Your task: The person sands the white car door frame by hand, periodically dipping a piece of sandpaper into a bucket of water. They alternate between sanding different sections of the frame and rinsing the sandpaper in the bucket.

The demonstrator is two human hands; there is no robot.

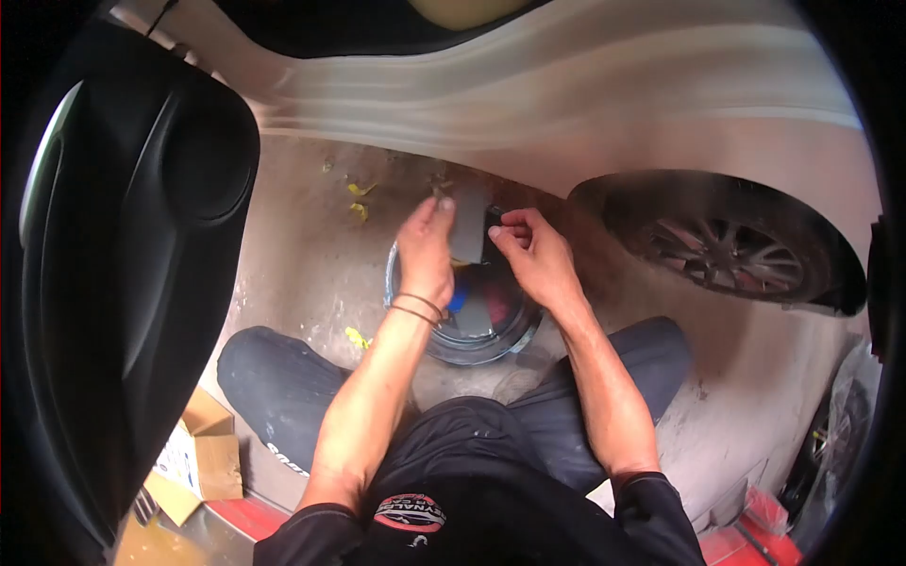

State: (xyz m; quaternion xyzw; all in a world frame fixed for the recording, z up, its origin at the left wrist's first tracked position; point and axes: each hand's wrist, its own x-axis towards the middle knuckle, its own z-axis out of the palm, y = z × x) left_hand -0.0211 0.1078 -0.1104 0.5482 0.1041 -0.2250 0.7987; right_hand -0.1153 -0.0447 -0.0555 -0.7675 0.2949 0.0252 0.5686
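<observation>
Above a round dark container with a pale rim, my left hand (427,247) is raised, its thumb and fingers pressed together around something small that I cannot make out. To its right my right hand (536,250) has its fingertips pinched by a small dark item, too small to name. Between the hands a flat grey piece (469,222) stands or lies across the container (462,357). Blue and red items show blurred inside the container.
An open car door (189,208) is at the left, the car's body panel (453,94) ahead, and a wheel (727,255) at the right. A cardboard box (217,457) sits lower left. Yellow scraps (359,210) lie on the floor.
</observation>
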